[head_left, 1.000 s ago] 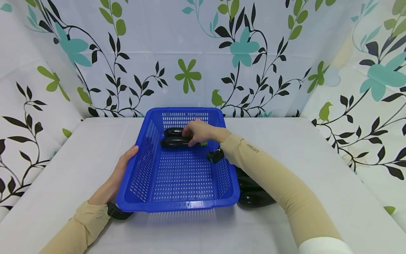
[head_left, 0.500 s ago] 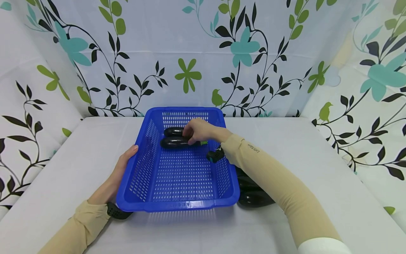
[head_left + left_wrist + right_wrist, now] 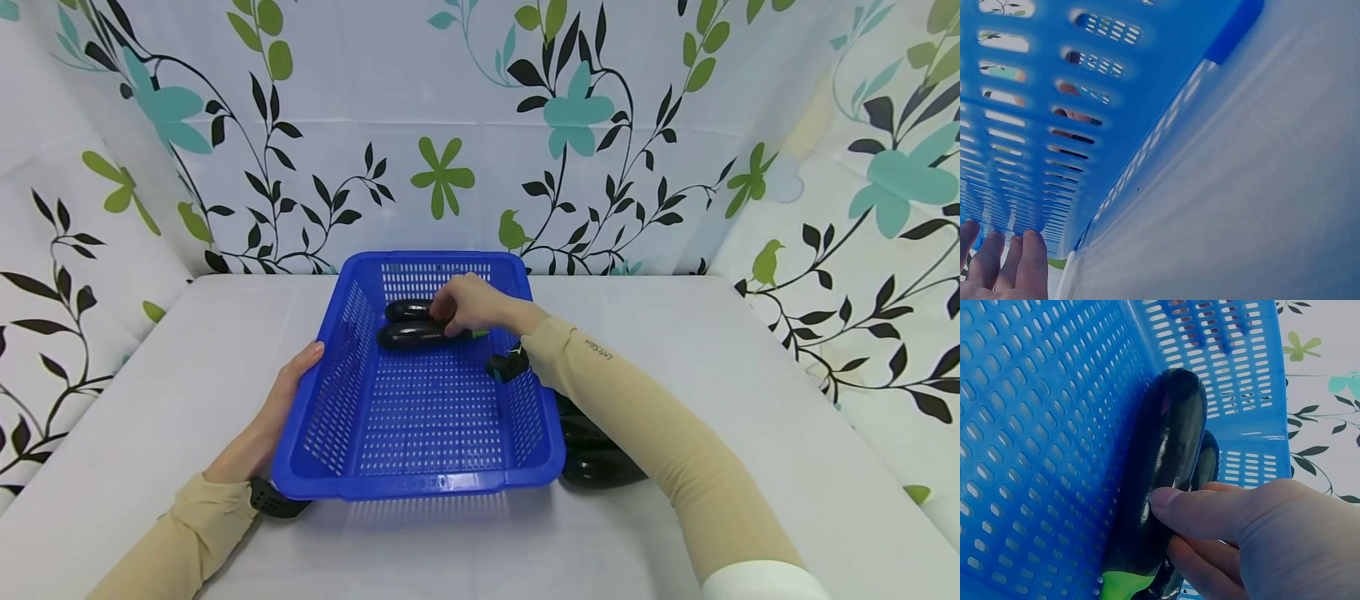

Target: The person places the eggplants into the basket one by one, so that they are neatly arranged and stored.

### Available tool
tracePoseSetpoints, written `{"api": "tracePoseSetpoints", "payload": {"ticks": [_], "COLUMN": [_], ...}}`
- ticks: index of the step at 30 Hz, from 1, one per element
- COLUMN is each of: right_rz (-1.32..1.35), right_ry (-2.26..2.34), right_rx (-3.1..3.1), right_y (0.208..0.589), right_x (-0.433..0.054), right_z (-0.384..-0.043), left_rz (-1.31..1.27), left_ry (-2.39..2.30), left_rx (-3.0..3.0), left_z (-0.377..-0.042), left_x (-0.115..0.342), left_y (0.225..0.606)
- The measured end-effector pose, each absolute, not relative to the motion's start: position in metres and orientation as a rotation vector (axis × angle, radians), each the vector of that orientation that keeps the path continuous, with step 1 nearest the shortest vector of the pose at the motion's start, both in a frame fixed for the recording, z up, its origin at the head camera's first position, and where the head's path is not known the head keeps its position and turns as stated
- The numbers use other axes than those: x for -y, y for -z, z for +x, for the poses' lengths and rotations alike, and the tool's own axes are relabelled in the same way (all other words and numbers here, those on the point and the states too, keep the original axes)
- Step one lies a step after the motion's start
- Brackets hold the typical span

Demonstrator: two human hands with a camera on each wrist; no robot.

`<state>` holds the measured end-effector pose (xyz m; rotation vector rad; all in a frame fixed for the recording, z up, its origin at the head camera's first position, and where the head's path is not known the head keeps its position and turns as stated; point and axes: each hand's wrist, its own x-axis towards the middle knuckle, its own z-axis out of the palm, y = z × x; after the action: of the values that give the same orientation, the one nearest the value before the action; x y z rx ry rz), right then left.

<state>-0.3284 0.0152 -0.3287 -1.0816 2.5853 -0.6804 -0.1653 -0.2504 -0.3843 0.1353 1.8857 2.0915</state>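
A blue plastic basket (image 3: pixel 420 485) with slotted walls stands tilted on the table. Two glossy dark eggplants lie side by side at its far end: the nearer eggplant (image 3: pixel 408 336), with a green stem end, and the farther eggplant (image 3: pixel 405 311). My right hand (image 3: pixel 474 303) reaches in and holds the nearer eggplant, thumb on its near side and fingers in between the two; the farther one is partly hidden behind the hand. My left hand (image 3: pixel 288 387) rests against the outside of the basket's left wall, its fingers (image 3: pixel 1032 265) straight along the slots.
More dark eggplants (image 3: pixel 600 467) lie on the white table (image 3: pixel 675 333) right of the basket, partly covered by the right forearm. A patterned curtain (image 3: pixel 330 100) hangs behind and at both sides. Dark wrist straps (image 3: pixel 277 500) show at the wrists.
My right hand stays at the nearer eggplant with hardly any motion, and its green stem end shows a little more than at first. The left hand and basket keep their places.
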Motion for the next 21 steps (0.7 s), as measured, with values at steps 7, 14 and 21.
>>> {"api": "tracePoseSetpoints", "payload": {"ticks": [7,14,21], "right_rz": [-1.068,-1.069,-1.070], "right_ry": [0.706,0.732,0.745], "right_rx": [-2.607,-2.606,-2.591], "right_y": [0.3291,0.3278,0.3277], "right_x": [-0.0160,-0.0169,-0.0165], "right_z": [-0.3287,-0.3286,-0.3293], "left_rz": [0.151,0.145,0.168], "left_ry": [-2.074,-2.066,-2.069], "left_rx": [-1.951,-1.960,-1.985], "left_z": [-0.1670,-0.1675,-0.1694], "left_x": [0.2512,0.2514,0.2529], "left_y": [0.3862,0.3869,0.3896]}}
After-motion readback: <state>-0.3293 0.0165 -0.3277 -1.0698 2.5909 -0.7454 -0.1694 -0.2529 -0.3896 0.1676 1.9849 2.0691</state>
